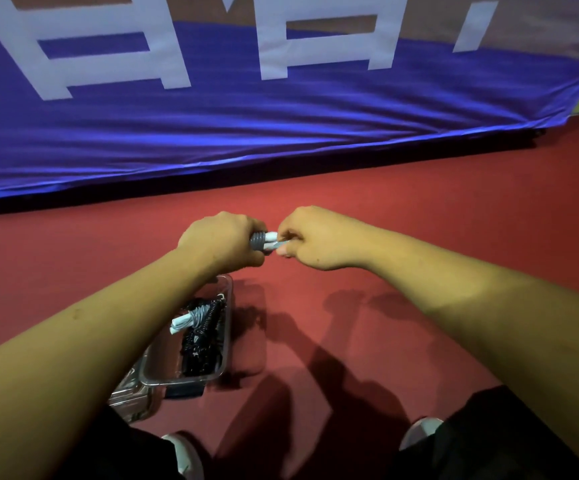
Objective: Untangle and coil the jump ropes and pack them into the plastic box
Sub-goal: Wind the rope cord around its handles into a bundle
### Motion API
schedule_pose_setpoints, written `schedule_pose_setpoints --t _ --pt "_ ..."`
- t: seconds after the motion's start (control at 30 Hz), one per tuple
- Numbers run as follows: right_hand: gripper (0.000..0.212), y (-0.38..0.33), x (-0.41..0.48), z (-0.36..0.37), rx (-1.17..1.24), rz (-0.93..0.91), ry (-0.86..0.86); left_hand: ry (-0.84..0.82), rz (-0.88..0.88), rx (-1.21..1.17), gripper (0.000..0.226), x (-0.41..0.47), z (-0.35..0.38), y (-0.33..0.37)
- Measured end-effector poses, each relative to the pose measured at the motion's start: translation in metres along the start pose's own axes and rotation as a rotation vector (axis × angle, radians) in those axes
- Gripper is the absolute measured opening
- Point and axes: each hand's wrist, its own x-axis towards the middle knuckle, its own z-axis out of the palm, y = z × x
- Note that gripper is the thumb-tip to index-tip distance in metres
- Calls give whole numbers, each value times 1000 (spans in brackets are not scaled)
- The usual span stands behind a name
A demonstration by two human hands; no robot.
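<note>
I hold a coiled grey jump rope [259,241] with pale handles in front of me above the red floor. My left hand [220,242] grips the bundle around its grey windings. My right hand [310,239] pinches the pale handle ends that stick out of the coil. Below my left forearm stands the clear plastic box [224,362]. Inside it lie a coiled grey rope with white handles [187,318] and a black beaded rope [199,348]. Most of the held bundle is hidden inside my left fist.
A clear lid [132,396] lies partly under the box at its near left. A blue banner [246,126] with white letters runs across the far side, its lower edge on the red floor [385,202]. My knees and white shoes [184,455] frame the bottom.
</note>
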Motion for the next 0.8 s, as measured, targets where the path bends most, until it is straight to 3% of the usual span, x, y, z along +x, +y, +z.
schedule_pose_setpoints --t 0.1,0.2,0.3,0.43,0.6,0.7,0.8 --pt "17 14 1 -3 -69 -6 125 -128 197 -14 14 -4 -4 6" --pt "19 28 3 -8 -3 -28 203 -130 259 -58 40 -9 -12 15" --pt "12 33 4 -13 149 -91 189 -177 210 -269 55 -16 -16 14" --pt "10 38 2 -17 366 -44 171 -173 246 -592 29 -22 -18 13" --pt "23 40 2 -13 666 21 80 -170 175 -1070 24 -26 -17 11" --pt "33 35 4 -12 713 15 62 -104 117 -1230 31 -24 -18 10" --pt "33 31 7 -16 669 45 86 -20 -12 -1356 16 -18 -21 14"
